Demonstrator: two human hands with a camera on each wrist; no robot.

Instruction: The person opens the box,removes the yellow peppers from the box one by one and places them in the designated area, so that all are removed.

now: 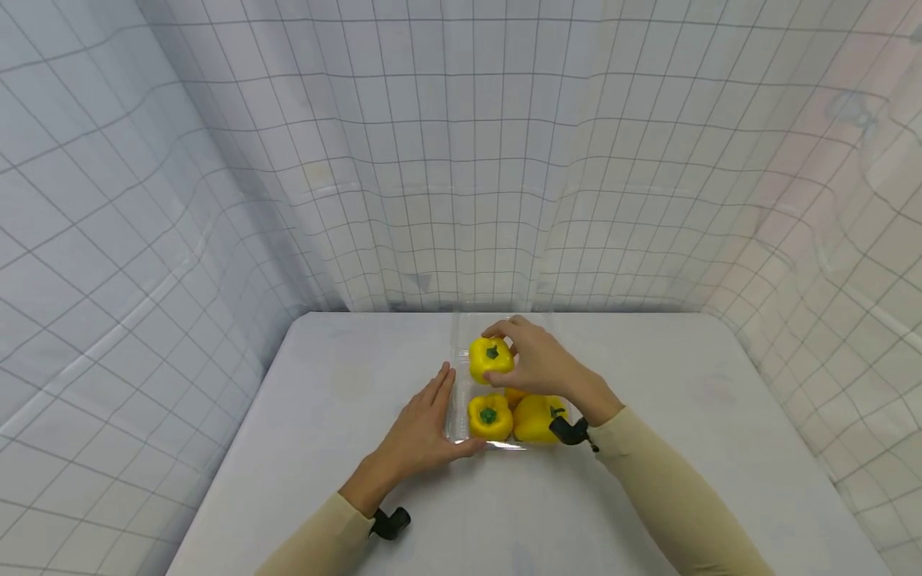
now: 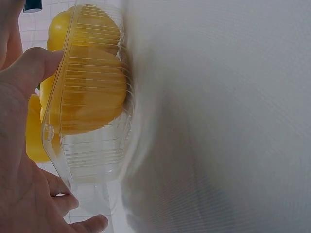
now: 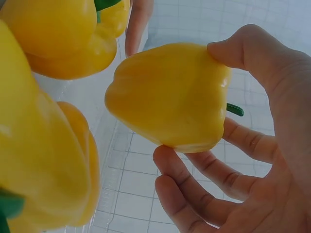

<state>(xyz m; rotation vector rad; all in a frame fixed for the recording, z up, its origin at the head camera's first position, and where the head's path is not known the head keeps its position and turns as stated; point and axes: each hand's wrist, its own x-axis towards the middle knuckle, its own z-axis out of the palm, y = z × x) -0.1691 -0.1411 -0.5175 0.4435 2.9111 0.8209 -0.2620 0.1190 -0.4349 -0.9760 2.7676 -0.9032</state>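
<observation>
Left fingers [image 1: 435, 388] lie nearly straight, thumb [image 1: 468, 448] splayed; right fingers [image 3: 181, 171] curl, pinching.

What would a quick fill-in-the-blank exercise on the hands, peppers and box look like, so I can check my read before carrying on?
1. The right hand holds a pepper coloured ____.
2. The stem of that pepper is coloured ____.
3. The box with the other peppers in it is made of clear ____.
4. The left hand has its ____ at the box's near rim.

Missing words: yellow; green; plastic; thumb.
</observation>
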